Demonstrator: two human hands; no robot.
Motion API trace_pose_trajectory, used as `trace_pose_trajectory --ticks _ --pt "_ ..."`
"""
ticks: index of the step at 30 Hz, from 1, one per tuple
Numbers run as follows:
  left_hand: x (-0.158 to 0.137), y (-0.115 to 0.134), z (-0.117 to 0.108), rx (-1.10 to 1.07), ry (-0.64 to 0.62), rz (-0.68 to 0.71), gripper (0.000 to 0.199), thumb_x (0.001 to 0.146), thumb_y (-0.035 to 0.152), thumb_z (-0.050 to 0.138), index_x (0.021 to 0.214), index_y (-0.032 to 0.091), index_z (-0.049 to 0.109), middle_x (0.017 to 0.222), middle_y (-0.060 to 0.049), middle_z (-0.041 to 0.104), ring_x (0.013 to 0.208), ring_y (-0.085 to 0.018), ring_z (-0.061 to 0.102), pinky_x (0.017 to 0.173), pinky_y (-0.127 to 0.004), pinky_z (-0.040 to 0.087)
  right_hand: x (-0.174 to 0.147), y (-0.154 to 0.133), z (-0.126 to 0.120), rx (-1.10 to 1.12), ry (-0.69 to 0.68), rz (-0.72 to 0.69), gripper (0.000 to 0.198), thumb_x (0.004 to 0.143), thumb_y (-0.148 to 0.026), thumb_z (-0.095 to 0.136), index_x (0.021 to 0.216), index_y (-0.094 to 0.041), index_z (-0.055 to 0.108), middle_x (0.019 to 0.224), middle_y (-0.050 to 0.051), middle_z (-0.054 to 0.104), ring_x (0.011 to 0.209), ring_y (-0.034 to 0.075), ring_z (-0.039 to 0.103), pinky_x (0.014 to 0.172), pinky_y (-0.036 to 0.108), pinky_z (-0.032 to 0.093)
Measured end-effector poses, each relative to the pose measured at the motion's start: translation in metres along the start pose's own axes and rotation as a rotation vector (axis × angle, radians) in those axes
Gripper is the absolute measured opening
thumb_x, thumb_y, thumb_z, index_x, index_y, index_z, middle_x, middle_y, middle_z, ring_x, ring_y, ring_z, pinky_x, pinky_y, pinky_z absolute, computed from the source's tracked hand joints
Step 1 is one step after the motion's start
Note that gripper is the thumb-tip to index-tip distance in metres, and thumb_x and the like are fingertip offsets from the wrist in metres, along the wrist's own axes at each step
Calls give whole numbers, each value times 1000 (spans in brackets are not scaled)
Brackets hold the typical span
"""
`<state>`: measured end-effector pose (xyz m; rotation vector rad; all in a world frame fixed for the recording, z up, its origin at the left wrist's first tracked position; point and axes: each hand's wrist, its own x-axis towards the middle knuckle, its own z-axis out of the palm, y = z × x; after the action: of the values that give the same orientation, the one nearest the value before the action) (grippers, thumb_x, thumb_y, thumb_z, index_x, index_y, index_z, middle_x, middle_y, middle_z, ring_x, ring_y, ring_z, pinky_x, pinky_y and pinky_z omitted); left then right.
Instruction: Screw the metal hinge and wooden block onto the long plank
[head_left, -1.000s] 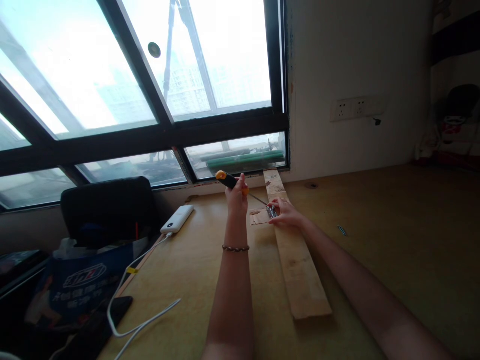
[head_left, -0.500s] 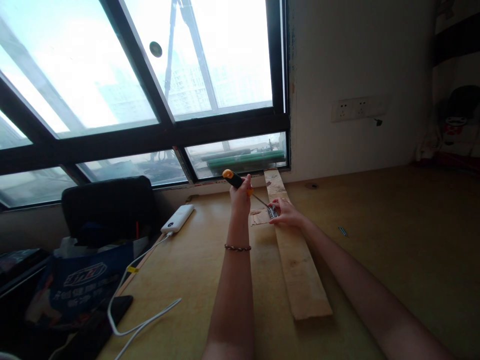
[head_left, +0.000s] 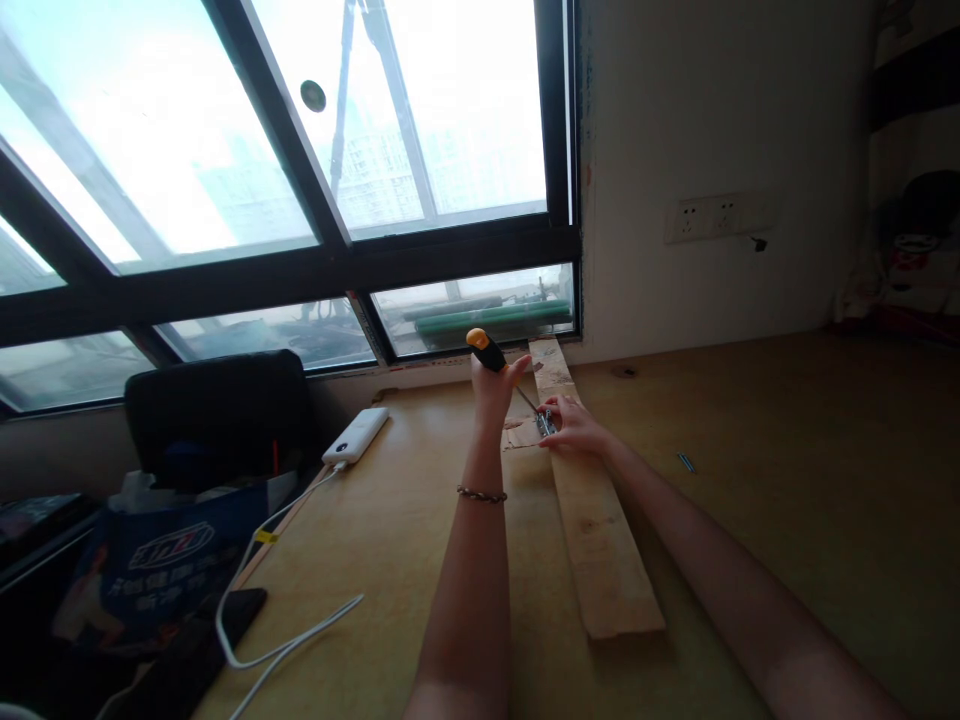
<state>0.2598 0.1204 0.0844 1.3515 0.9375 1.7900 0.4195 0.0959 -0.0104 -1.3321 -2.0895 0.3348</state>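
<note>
My left hand (head_left: 496,387) is wrapped round the black and yellow handle of a screwdriver (head_left: 486,350), its thumb raised. The shaft slants down to the right, and its tip meets a small shiny metal piece (head_left: 545,424), which looks like a hinge or latch. That piece lies on a long wooden board (head_left: 606,545), near a short cross-piece of wood (head_left: 520,433). Fingers of my right hand (head_left: 576,426) pinch the metal piece from the right and hold it against the board. Its exact shape is partly hidden by the fingers.
The board lies on a wooden table (head_left: 750,560). Right of it is a small metal bit (head_left: 686,462). A white power bank (head_left: 356,437) with a white cable (head_left: 285,655) lies at the left edge, by a black chair (head_left: 217,415) and a blue bag (head_left: 172,570). A window stands behind.
My left hand and the screwdriver handle have shifted right, so the screwdriver stands steeper, and the thumb has lifted away. My right hand and the metal piece stay in place.
</note>
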Motion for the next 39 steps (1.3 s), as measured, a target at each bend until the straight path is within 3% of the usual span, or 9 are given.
trace_pose_trajectory --ticks 9,19,29,39 --pt "-3 6 -7 40 83 105 46 35 17 83 65 19 49 55 4 49 55 -12 47 52 -22 29 1 3 2 17 8 15 68 53 -48 75 111 -20 54 114 7 52 107 25 45 93 37 34" --pt "-9 14 5 9 -73 8 54 37 5 80 76 20 46 55 4 54 53 -14 52 54 -22 32 0 -4 -2 2 5 30 65 53 -46 76 109 -20 56 113 7 52 105 25 45 92 37 34" --pt "-4 6 1 -31 -82 -36 57 33 4 80 78 19 49 63 2 56 61 -17 60 56 -24 40 0 -3 -1 1 8 24 63 54 -45 75 108 -21 56 113 6 52 104 25 46 91 37 34" --pt "-6 6 2 -102 -200 -110 50 40 -1 73 80 19 50 65 2 58 62 -16 60 59 -25 44 0 -5 -2 3 8 34 63 54 -46 74 108 -21 56 113 6 53 103 25 46 91 37 34"
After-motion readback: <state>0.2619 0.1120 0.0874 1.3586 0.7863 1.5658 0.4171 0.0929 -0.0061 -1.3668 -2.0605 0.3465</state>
